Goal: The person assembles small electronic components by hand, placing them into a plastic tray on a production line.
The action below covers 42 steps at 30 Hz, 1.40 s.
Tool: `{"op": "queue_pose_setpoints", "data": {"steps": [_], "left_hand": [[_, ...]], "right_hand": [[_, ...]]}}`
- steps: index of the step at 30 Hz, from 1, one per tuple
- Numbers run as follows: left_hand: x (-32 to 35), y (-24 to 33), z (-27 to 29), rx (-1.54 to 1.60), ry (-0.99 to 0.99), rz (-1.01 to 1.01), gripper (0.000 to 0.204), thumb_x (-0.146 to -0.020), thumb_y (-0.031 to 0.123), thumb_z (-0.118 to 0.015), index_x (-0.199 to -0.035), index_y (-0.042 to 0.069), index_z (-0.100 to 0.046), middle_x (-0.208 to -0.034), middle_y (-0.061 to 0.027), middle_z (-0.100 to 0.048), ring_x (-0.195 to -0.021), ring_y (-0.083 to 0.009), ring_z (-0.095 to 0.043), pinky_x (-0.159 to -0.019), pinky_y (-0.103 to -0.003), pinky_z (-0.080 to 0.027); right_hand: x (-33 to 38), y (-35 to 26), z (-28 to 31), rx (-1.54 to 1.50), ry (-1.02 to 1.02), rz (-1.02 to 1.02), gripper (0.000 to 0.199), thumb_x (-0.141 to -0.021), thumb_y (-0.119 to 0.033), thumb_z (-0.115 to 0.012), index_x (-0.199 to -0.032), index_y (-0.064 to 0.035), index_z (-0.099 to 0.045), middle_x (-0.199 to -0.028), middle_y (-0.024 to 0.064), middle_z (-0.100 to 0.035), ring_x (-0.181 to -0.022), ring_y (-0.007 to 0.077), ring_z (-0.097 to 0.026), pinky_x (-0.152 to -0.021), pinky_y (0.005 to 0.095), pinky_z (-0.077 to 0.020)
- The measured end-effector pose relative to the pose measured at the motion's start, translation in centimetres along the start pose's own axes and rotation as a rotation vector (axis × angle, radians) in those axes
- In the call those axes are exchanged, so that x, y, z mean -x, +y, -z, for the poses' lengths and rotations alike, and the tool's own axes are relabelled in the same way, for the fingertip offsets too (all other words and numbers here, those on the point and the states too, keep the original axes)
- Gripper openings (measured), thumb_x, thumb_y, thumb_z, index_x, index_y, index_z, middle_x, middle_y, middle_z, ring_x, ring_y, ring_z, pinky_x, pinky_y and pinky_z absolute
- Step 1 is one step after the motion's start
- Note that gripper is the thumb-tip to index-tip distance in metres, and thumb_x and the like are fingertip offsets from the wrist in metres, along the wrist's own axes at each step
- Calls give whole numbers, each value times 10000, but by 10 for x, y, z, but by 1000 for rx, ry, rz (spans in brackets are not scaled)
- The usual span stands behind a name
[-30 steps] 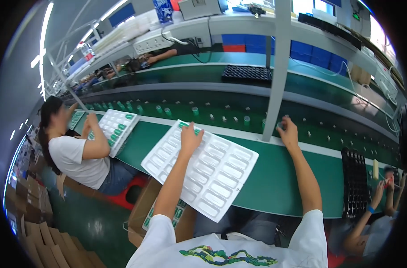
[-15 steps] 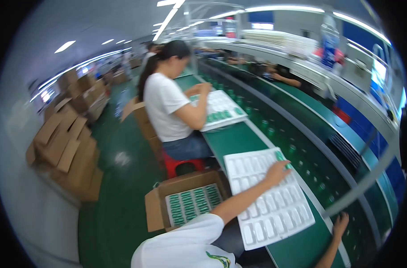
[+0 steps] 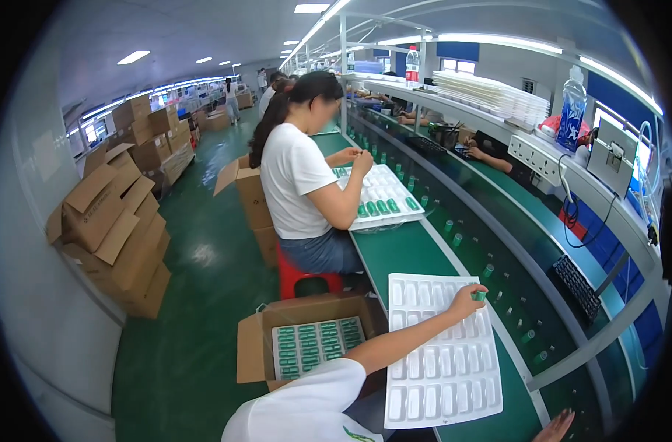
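A small green cylinder (image 3: pixel 480 295) is pinched in the fingers of my left hand (image 3: pixel 466 302), at the right edge of a white moulded tray (image 3: pixel 445 361). The tray lies on the green bench (image 3: pixel 516 401) with rows of oblong hollows, and my left forearm crosses over it. At the lower right edge of the picture my right hand (image 3: pixel 555 427) shows only in part, beside the conveyor. Its fingers are stretched out, and nothing shows in them. Several green cylinders with clear tops, such as one (image 3: pixel 488 270), stand along the dark conveyor belt (image 3: pixel 509 295).
An open carton (image 3: pixel 259 346) left of the bench holds a tray filled with green cylinders. Ahead, a co-worker (image 3: pixel 299 177) sits at another white tray (image 3: pixel 395 214). A slanted metal post (image 3: pixel 594 346) rises right of the belt. Cartons (image 3: pixel 122 236) are stacked at left.
The view has shifted, and the tray appears lower. My left hand, with the green cylinder, is now at the tray's right edge. My right hand has moved down, partly out of the picture.
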<state>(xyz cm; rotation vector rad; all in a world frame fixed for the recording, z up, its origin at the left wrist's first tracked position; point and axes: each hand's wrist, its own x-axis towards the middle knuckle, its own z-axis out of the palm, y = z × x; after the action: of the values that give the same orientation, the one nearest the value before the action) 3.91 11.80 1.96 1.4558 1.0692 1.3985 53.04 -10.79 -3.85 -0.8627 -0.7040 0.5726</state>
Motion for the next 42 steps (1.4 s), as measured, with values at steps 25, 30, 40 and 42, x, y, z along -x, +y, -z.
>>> {"op": "queue_pose_setpoints", "data": {"steps": [25,30,40,42], "left_hand": [[240,137,-19,836,-430,756,395,-964,68,-530,-1344,-13,-462,-1248,-222,-565,-1078,-321,-625,-976,-426,-514],[246,133,-19,930,-535,780,382,-957,50,-526,-1321,-52,-477,-1245,-185,-568,-1073,-314,-620,-939,-410,-529],[238,124,-11,809,-664,812,366,-937,115,-589,-1273,-14,-525,-1088,-114,-629,-881,-199,-630,-756,-288,-529],[248,117,-7,679,-632,819,313,-930,144,-620,-1210,13,-570,-1040,-74,-646,-856,-143,-623,-724,-254,-519]], "right_hand": [[271,-118,-234,-3,-67,-329,368,-865,62,-621,-1222,56,-531,-1145,202,-629,-1023,200,-638,-905,315,-524],[257,-121,-221,0,-12,-177,464,-769,133,-695,-1198,44,-542,-1138,208,-642,-1049,255,-636,-908,372,-520],[211,-122,-213,325,-537,120,428,-698,64,-788,-1097,36,-636,-1030,192,-685,-939,264,-675,-817,333,-542],[215,-115,-217,487,-623,133,372,-676,-11,-826,-1017,-1,-677,-974,170,-698,-887,273,-685,-779,342,-545]]}}
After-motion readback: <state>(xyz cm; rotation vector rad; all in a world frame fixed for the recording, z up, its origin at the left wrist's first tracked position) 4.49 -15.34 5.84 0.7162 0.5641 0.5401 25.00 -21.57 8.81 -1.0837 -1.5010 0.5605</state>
